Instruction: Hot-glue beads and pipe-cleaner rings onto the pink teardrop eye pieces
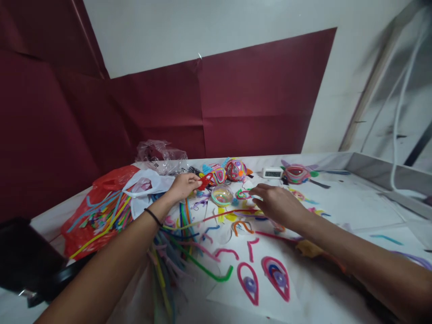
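Probably for control, my left hand (185,186) pinches a red tool (204,181) near the table's (43,227) back edge; I can't tell if my right hand (272,200) grips the coloured loop (243,194).

Clear dome (222,195): smooth, glossy, plastic-like finish seen | left of dome: crinkled plastic seen on red bag (114,176), fuzzy finish on pipe cleaners (108,213) | behind dome: creased, paper-like maroon sheeting (256,99) seen

Dim, diffuse light is reaching the pale wall (216,27) best, while the maroon paper (30,112) at left is looking much darker. Soft shadow is lying beneath the right forearm (340,245). Near strips (161,274) are blurring; distortion is stretching the edges.
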A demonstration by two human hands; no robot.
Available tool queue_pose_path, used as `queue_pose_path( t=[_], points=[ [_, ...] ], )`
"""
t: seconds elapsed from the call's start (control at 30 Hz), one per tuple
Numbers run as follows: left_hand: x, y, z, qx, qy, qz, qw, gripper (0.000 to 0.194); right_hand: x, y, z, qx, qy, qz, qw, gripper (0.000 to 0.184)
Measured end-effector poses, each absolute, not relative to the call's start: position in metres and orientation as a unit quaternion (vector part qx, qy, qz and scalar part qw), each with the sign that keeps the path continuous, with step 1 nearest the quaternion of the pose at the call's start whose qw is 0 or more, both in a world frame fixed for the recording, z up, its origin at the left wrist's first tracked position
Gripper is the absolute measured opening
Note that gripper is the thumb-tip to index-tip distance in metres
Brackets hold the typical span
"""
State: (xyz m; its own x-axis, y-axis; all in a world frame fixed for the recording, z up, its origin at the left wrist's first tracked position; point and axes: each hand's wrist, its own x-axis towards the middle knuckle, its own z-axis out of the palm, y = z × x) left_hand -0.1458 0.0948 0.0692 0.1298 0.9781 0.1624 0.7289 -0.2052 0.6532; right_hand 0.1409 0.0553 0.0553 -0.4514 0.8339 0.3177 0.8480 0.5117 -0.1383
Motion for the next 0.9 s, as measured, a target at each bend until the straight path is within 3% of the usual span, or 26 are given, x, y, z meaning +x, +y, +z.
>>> queue_pose_path(
  t=[0.27, 0.5, 0.73, 0.83, 0.9],
  points=[
    [-0.085, 0.017, 0.060, 0.691, 0.492, 0.329, 0.415, 0.030, 0.138, 0.007, 0.054, -0.413, -0.844, 0.070, 0.336, 0.045],
    [-0.059, -0.008, 0.035, 0.650, 0.448, 0.320, 0.525, 0.035, 0.149, -0.010, 0.038, -0.380, -0.849, 0.102, 0.352, 0.021],
    [-0.044, -0.022, 0.009, 0.637, 0.428, 0.313, 0.560, 0.024, 0.162, -0.040, 0.023, -0.390, -0.844, 0.114, 0.349, 0.030],
    [-0.036, -0.026, 0.001, 0.637, 0.420, 0.347, 0.545, 0.020, 0.160, -0.052, 0.017, -0.422, -0.799, 0.226, 0.364, 0.048],
    [-0.032, -0.030, -0.004, 0.637, 0.411, 0.363, 0.543, 0.021, 0.157, -0.056, 0.012, -0.423, -0.767, 0.306, 0.374, 0.036]
  ],
)
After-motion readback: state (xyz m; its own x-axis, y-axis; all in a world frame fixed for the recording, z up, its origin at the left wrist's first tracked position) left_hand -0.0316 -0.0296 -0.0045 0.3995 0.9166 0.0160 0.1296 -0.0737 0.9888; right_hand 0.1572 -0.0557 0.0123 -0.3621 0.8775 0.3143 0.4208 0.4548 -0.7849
